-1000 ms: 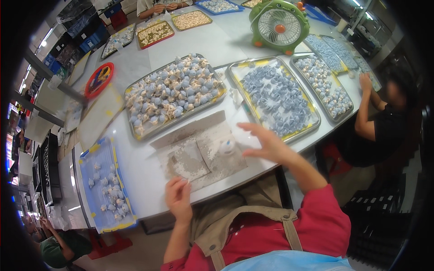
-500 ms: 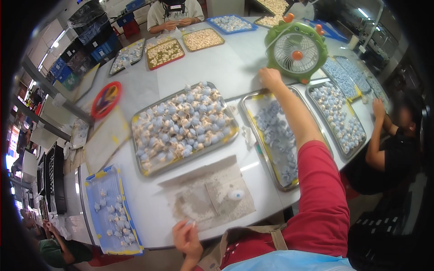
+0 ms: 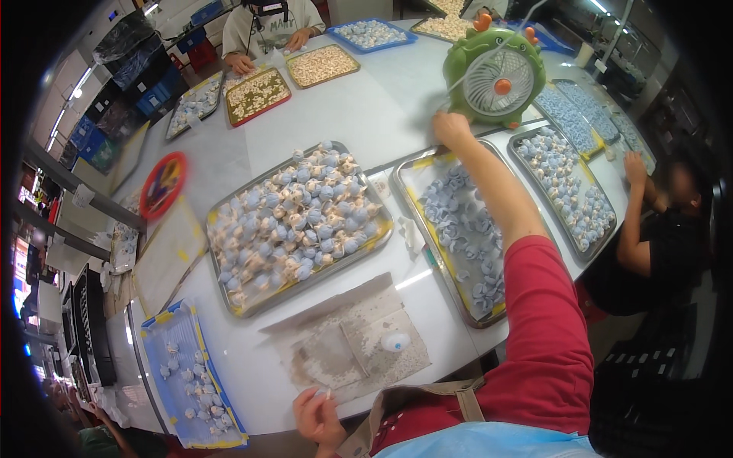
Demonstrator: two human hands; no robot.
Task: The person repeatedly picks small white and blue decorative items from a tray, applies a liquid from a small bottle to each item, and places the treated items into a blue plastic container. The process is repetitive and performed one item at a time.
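Observation:
At the far end of its reach, my right hand [image 3: 452, 130] is beside the base of a green cartoon-animal desk fan [image 3: 496, 84]. Its fingers curl down and are partly hidden, so what they grip does not show. My left hand [image 3: 319, 418] is low at the table's near edge, thumb and fingers pinching a small pale piece [image 3: 328, 394]. Before it lies a stained cardboard sheet [image 3: 382, 320] with a small white bottle [image 3: 395, 342] on it. Under my right forearm is a metal tray [image 3: 458, 294] of loose blue-grey cup-shaped pieces [image 3: 450, 200].
A large tray [image 3: 263, 300] heaped with blue-and-cream pieces is left of centre. A blue tray [image 3: 164, 351] with several such pieces sits near left. A red ring-shaped container [image 3: 163, 185] stands beyond it. Co-workers sit at the far side and right, beside another filled tray [image 3: 569, 191].
The whole view has shifted slightly. My right hand stays by the fan and my left hand keeps its pinch. The far co-worker's hands have moved apart, one now over a tray.

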